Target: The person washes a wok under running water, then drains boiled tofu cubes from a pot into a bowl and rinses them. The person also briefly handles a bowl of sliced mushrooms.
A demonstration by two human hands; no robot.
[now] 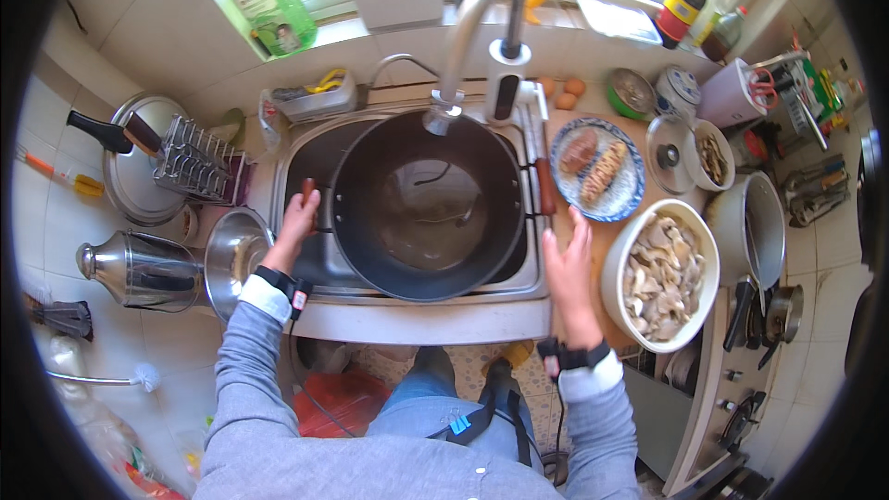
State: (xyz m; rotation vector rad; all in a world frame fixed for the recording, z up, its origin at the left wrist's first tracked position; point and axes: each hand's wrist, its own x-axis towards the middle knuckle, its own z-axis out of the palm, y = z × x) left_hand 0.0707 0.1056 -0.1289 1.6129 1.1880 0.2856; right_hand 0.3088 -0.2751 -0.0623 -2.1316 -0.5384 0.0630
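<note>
A large dark wok-like pot sits over the stainless steel sink, with shallow water in its bottom. My left hand is closed around the pot's left wooden handle. On the other side, my right hand holds nothing, its fingers apart, just below the right wooden handle. The faucet arches over the pot's back rim, and no stream of water is plain to see. Beyond my right fingertips lies a blue-patterned plate with corn and a sweet potato.
To the right stand a white bowl of torn oyster mushrooms, a deep metal pot and a glass lid. Eggs lie behind the plate. Left of the sink are a steel bowl and a knife rack.
</note>
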